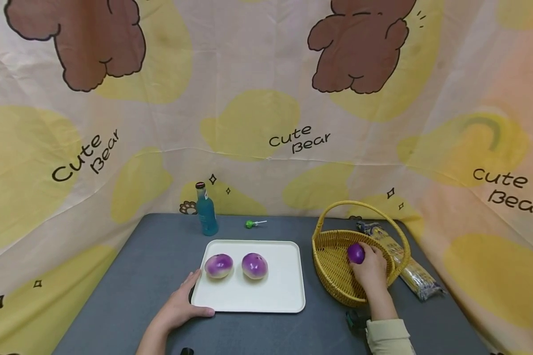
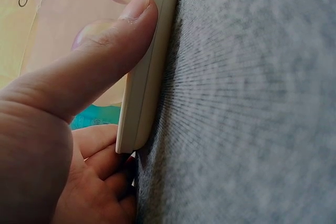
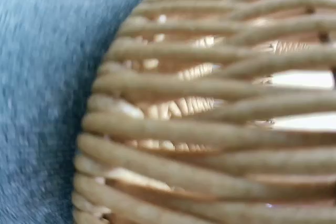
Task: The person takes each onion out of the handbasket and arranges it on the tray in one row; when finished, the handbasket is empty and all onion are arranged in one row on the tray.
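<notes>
My left hand point(image 1: 179, 304) is at the near left corner of a white rectangular tray point(image 1: 280, 296), thumb along the near edge and fingers against the left side. In the left wrist view, the thumb presses the tray's rim point(image 2: 139, 106) and the fingers curl beside its corner. Two round, purple-and-cream turnip-like vegetables point(image 1: 219, 266) point(image 1: 255, 266) sit on the tray. My right hand point(image 1: 373, 268) reaches inside a yellow wicker basket point(image 1: 337, 283) and grips a round, dark purple vegetable point(image 1: 356, 253). Basket weave point(image 3: 210, 129) fills the right wrist view, hiding that hand.
A blue bottle point(image 1: 207, 212) stands behind the tray, with a green lollipop point(image 1: 250, 224) to its right. A long yellow packet point(image 1: 419, 278) lies right of the basket, whose tall handle point(image 1: 360, 203) arches over it. The grey table point(image 1: 129, 291) meets a printed cloth at the back.
</notes>
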`<move>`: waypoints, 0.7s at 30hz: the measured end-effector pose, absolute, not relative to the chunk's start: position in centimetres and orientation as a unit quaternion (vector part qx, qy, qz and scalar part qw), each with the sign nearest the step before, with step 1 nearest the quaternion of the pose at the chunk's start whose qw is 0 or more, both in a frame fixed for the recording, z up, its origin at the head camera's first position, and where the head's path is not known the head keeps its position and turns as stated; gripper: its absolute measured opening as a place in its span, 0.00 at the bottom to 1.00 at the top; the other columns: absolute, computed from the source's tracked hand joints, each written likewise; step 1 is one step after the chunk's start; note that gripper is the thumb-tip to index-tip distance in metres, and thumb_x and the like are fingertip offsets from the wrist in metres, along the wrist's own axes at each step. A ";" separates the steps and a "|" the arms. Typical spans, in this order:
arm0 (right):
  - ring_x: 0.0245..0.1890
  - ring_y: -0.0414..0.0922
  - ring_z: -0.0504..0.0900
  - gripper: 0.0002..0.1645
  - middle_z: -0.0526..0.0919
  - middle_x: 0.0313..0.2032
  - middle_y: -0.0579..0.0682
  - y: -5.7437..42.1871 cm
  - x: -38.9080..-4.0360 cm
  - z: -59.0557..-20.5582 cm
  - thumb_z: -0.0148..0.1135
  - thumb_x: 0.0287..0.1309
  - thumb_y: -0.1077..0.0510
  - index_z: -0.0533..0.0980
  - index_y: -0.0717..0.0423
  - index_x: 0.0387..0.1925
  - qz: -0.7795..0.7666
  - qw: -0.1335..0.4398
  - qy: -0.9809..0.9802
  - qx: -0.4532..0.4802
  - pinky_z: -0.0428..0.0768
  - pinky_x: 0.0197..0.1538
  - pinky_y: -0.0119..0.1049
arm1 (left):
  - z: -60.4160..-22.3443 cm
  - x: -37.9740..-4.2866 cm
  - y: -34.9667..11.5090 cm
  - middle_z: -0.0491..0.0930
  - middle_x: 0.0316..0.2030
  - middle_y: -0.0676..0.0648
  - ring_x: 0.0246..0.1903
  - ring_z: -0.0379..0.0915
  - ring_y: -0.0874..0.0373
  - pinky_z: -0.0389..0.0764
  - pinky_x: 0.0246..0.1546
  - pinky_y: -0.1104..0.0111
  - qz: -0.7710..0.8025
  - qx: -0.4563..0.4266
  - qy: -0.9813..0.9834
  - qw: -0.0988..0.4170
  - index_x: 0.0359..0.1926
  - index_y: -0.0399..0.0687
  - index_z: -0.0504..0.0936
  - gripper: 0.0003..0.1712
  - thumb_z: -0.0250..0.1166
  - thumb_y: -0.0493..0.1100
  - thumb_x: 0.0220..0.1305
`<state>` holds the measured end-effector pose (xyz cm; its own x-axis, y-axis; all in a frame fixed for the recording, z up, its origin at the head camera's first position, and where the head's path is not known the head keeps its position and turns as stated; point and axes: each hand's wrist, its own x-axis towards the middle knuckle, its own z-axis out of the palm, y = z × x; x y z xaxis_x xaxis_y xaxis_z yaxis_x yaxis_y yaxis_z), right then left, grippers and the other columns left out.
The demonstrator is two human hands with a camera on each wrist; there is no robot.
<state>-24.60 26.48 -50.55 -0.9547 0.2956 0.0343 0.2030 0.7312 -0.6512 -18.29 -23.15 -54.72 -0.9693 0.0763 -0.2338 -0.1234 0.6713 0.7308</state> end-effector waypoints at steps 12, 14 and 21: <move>0.65 0.76 0.60 0.44 0.56 0.67 0.77 26.3 -24.2 -50.4 0.71 0.60 0.58 0.61 0.61 0.73 0.362 0.080 -0.921 -0.123 0.67 0.61 0.73 | -54.9 -18.3 -23.3 0.46 0.77 0.28 0.76 0.42 0.28 0.55 0.68 0.33 0.404 -0.002 0.907 0.117 0.80 0.42 0.49 0.74 0.83 0.60 0.41; 0.65 0.75 0.62 0.45 0.56 0.68 0.77 26.2 -24.0 -50.2 0.71 0.60 0.56 0.61 0.59 0.74 0.369 0.077 -0.919 -0.120 0.67 0.61 0.72 | -55.0 -18.3 -23.3 0.46 0.77 0.28 0.76 0.42 0.28 0.55 0.68 0.33 0.405 -0.003 0.907 0.116 0.80 0.41 0.50 0.74 0.83 0.60 0.41; 0.66 0.74 0.62 0.45 0.57 0.69 0.75 25.5 -23.1 -49.0 0.70 0.62 0.51 0.61 0.57 0.74 0.380 0.079 -0.916 -0.104 0.68 0.62 0.71 | -54.9 -18.3 -23.2 0.46 0.77 0.28 0.76 0.42 0.28 0.56 0.67 0.33 0.404 -0.008 0.907 0.121 0.80 0.42 0.49 0.73 0.83 0.60 0.41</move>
<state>-23.13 25.50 -48.97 -0.9657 0.2513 0.0653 0.1311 0.6890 -0.7129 -18.29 -23.23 -54.86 -0.9704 0.0841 -0.2263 -0.1120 0.6735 0.7307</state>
